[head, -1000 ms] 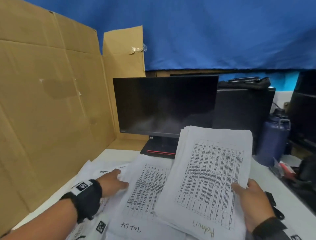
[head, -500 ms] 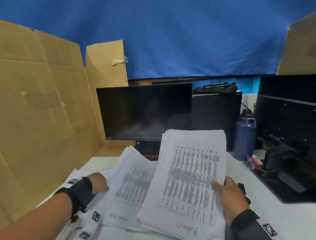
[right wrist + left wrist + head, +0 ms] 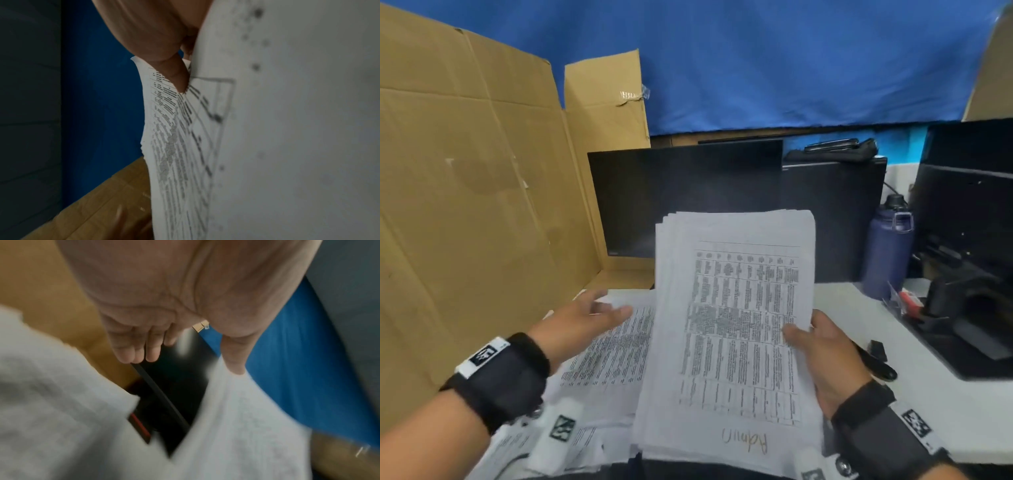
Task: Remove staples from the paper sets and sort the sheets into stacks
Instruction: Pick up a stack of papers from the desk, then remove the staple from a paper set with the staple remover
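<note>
A thick stack of printed sheets [image 3: 736, 325] with "Admin" handwritten at its near edge is tilted up off the white desk [image 3: 948, 407]. My right hand [image 3: 822, 356] grips its right edge, thumb on the top sheet; in the right wrist view the thumb [image 3: 174, 71] presses the paper stack [image 3: 267, 146]. My left hand [image 3: 589, 318] hovers with fingers extended over a second printed pile [image 3: 613, 363] lying flat to the left; in the left wrist view its fingers [image 3: 139, 347] are straight and hold nothing above blurred paper [image 3: 61, 402]. No staple shows.
A dark monitor [image 3: 685, 195] stands right behind the papers. Cardboard panels [image 3: 476, 205] wall off the left. At the right stand a purple water bottle [image 3: 888, 246], black equipment [image 3: 969, 260] and a small black tool [image 3: 876, 363] on the desk.
The right hand has lifted the Admin stack higher and more upright. The left hand has come out from under the left pile, which now lies flat, and hovers over it.
</note>
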A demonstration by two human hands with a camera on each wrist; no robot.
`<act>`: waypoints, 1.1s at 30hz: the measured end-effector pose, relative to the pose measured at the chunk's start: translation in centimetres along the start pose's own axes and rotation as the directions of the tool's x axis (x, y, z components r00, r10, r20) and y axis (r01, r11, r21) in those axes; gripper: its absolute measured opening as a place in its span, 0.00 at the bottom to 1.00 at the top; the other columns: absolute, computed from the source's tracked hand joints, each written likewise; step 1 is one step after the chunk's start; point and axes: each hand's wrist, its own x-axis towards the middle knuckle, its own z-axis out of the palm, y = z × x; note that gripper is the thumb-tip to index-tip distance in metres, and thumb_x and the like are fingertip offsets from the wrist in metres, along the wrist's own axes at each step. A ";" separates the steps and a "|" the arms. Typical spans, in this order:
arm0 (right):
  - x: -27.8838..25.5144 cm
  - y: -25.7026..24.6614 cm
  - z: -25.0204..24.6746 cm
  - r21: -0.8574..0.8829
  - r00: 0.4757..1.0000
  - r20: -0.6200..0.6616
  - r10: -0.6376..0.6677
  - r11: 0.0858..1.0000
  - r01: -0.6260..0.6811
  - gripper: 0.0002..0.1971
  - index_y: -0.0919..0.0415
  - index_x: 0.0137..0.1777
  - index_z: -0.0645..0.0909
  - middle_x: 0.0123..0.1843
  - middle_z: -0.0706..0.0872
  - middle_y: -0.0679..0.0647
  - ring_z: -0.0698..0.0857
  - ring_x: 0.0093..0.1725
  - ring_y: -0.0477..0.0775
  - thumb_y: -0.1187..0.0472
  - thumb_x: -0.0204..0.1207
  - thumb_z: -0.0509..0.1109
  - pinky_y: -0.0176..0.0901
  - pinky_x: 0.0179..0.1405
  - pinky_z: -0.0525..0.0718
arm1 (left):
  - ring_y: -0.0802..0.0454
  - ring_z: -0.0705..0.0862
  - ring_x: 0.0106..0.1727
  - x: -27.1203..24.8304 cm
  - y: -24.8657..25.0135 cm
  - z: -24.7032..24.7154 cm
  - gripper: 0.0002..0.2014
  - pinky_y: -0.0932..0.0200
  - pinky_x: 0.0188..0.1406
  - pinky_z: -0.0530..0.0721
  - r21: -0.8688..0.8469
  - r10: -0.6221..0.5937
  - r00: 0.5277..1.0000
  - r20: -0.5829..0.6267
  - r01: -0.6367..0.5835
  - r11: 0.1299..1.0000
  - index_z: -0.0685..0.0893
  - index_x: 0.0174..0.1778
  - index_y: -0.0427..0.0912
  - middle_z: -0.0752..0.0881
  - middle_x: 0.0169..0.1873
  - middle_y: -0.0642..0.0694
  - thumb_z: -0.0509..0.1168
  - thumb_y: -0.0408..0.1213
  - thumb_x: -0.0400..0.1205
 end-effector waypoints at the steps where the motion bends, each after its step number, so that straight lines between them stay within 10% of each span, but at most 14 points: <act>1: -0.4 0.0 0.6 -0.014 0.999 0.043 -0.010 1.000 0.011 0.11 0.59 0.63 0.82 0.54 0.94 0.53 0.93 0.54 0.57 0.69 0.83 0.69 0.63 0.59 0.88 | 0.45 0.84 0.70 -0.5 0.9 1.2 0.52 0.47 0.77 0.77 -0.194 0.010 0.999 0.039 -0.003 0.981 0.69 0.80 0.53 0.85 0.68 0.49 0.78 0.71 0.62; 5: -2.0 0.8 1.3 -0.191 0.982 0.188 -0.031 0.979 0.067 0.10 0.56 0.61 0.82 0.56 0.93 0.48 0.92 0.58 0.51 0.67 0.83 0.69 0.59 0.66 0.85 | 0.36 0.91 0.62 -0.8 2.8 4.3 0.19 0.38 0.63 0.89 -0.719 0.013 0.995 0.100 0.063 0.692 0.83 0.72 0.36 0.90 0.64 0.35 0.68 0.37 0.85; 11: 0.5 0.4 -4.6 -0.516 0.979 0.202 -0.035 0.846 0.137 0.07 0.61 0.48 0.81 0.45 0.93 0.54 0.89 0.40 0.52 0.58 0.85 0.68 0.45 0.40 0.85 | 0.32 0.90 0.63 -2.6 -0.6 7.6 0.16 0.34 0.72 0.82 -0.780 -0.032 0.993 0.115 0.111 0.615 0.86 0.68 0.31 0.90 0.62 0.29 0.65 0.32 0.86; 15: 7.1 -1.1 -12.0 -0.935 0.989 0.081 -0.122 0.334 0.117 0.13 0.52 0.50 0.84 0.46 0.86 0.51 0.82 0.45 0.52 0.71 0.82 0.64 0.42 0.46 0.81 | 0.27 0.91 0.59 -3.6 -1.3 8.9 0.15 0.31 0.59 0.89 -0.758 -0.069 0.991 0.118 0.134 0.639 0.86 0.66 0.27 0.90 0.59 0.24 0.66 0.30 0.85; 18: 10.7 -0.2 -16.3 -0.983 0.981 0.090 0.172 0.176 0.059 0.23 0.51 0.67 0.80 0.51 0.83 0.52 0.83 0.51 0.50 0.77 0.82 0.59 0.25 0.45 0.76 | 0.28 0.91 0.58 -3.8 -1.1 9.4 0.16 0.34 0.63 0.87 -0.760 -0.073 0.992 0.099 0.123 0.638 0.87 0.64 0.27 0.91 0.57 0.25 0.67 0.34 0.86; 20: 11.4 0.5 -17.3 -0.996 0.977 0.064 0.205 0.068 0.051 0.25 0.35 0.58 0.81 0.52 0.87 0.43 0.85 0.53 0.44 0.71 0.82 0.59 0.22 0.51 0.73 | 0.28 0.91 0.58 -3.9 -1.2 9.7 0.16 0.33 0.67 0.85 -0.768 -0.077 0.993 0.095 0.122 0.629 0.88 0.64 0.29 0.91 0.57 0.26 0.68 0.35 0.85; 23: 12.2 1.4 -18.0 -0.995 0.986 -0.026 0.165 0.091 -0.041 0.19 0.35 0.43 0.84 0.38 0.87 0.42 0.85 0.42 0.42 0.65 0.80 0.63 0.27 0.39 0.74 | 0.27 0.91 0.58 -4.1 -1.1 9.9 0.15 0.31 0.66 0.84 -0.783 -0.094 0.990 0.106 0.141 0.606 0.88 0.64 0.29 0.91 0.57 0.26 0.68 0.32 0.85; 28: 12.8 2.3 -19.3 -0.906 0.983 -0.150 0.109 0.383 -0.181 0.11 0.59 0.35 0.83 0.28 0.88 0.64 0.84 0.24 0.63 0.62 0.80 0.75 0.45 0.28 0.83 | 0.21 0.88 0.60 -4.1 -0.9 9.8 0.16 0.25 0.66 0.84 -0.788 -0.115 0.987 0.114 0.161 0.595 0.87 0.65 0.27 0.89 0.58 0.23 0.69 0.29 0.83; 33: 16.6 3.6 -26.6 -0.740 0.967 -0.233 -0.100 0.663 -0.110 0.15 0.52 0.50 0.80 0.36 0.87 0.66 0.87 0.25 0.64 0.58 0.71 0.84 0.69 0.31 0.89 | 0.21 0.88 0.59 -4.1 -0.8 9.9 0.14 0.24 0.64 0.84 -0.789 -0.104 0.989 0.102 0.144 0.598 0.87 0.63 0.28 0.90 0.56 0.23 0.67 0.27 0.83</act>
